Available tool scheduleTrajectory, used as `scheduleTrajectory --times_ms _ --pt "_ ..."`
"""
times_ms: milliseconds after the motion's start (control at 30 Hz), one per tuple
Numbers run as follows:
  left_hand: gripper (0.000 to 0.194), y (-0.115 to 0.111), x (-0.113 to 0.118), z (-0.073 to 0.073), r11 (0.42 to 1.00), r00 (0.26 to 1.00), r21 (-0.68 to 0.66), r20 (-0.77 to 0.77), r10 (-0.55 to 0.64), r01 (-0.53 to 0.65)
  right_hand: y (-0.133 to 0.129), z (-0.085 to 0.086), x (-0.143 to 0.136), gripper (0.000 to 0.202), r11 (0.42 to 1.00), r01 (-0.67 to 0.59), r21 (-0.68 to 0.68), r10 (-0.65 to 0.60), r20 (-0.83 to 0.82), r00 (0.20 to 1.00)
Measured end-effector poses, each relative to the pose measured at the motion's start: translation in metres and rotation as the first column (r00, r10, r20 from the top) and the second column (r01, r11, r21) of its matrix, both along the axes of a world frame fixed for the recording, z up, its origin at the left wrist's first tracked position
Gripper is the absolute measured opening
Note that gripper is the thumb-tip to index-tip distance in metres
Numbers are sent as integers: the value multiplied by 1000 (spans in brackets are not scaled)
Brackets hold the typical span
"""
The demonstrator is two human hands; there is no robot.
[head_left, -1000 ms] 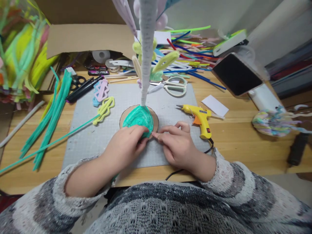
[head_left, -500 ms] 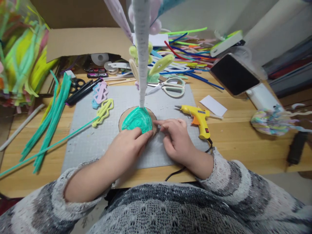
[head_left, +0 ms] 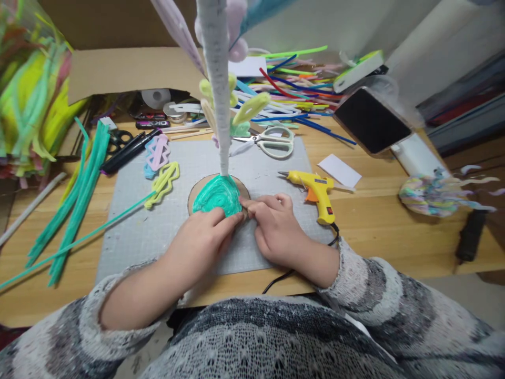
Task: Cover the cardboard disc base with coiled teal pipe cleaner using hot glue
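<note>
A flat green pipe-cleaner coil (head_left: 216,195) covers much of a round wood slice (head_left: 192,189) on the grey cutting mat. From its far edge rises a white wrapped stem (head_left: 221,105), bearing pastel pipe-cleaner leaves (head_left: 252,107) and petals. My left hand (head_left: 205,234) is closed at the coil's near edge, thumb and forefinger pressing on it; its other fingertips are hidden. My right hand (head_left: 278,226) meets the coil's right edge with its forefinger, the other fingers curled in. Whether a loose strand end lies between those fingers is too small to see.
Right of my hands lies a yellow glue gun (head_left: 313,192), its cord running toward me. White-handled scissors (head_left: 276,142) rest behind the stem. Green pipe cleaners (head_left: 79,195) lie at the left, one reaching across the mat (head_left: 138,242). A phone (head_left: 373,121) sits back right.
My right hand has moved in toward the coil, its forefinger now on the coil's edge. My left hand stays pressed there. The whole view has shifted slightly.
</note>
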State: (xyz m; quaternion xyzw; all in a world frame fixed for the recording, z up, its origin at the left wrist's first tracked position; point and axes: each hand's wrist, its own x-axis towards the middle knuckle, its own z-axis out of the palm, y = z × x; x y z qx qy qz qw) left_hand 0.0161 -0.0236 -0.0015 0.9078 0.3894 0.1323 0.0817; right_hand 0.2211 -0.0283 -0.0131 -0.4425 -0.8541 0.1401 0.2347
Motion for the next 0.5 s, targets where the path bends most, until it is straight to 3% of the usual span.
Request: scheduleTrajectory --times_ms 100,233,300,500 --pt "31 1 0 -1 1000 1000 14 14 -7 7 2 -1 0 42 997 32 -66 -40 -125 991" --pt "30 2 -1 -1 999 999 44 23 -23 22 5 -1 -1 42 976 140 -166 -183 -286 941" --pt "29 3 -1 -1 998 999 53 28 -30 28 6 -1 -2 45 978 139 -157 -177 -257 950" --pt "31 2 -1 -2 999 1000 43 0 -31 31 4 -1 -5 75 996 -2 -90 1 -8 1000"
